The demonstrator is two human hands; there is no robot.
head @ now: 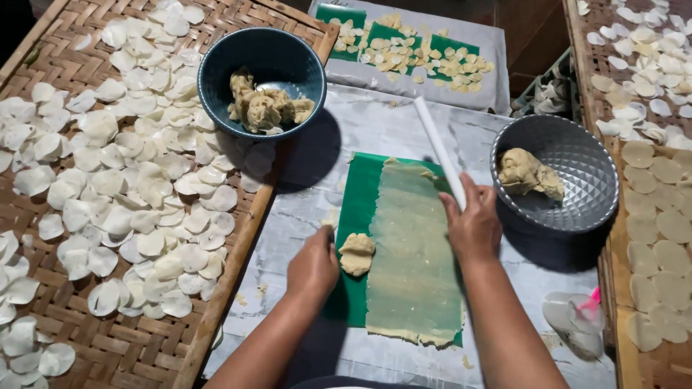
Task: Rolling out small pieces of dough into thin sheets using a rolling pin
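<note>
Left hand (313, 266) grip unclear; right hand (472, 227) grips white roller (438, 148); marbled table (382, 122).

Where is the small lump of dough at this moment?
In the head view, the small lump of dough lies on the green sheet, just right of the left hand and left of the thin rolled-out dough strip.

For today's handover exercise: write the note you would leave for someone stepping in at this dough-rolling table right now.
Right hand: grips the white rolling tube at its near end.
Left hand: rests on the green sheet, beside a small dough lump.
Done: a thin dough strip lies rolled out on the sheet.
Left: the lump is unrolled; more dough sits in the blue bowl and the silver bowl.
</note>
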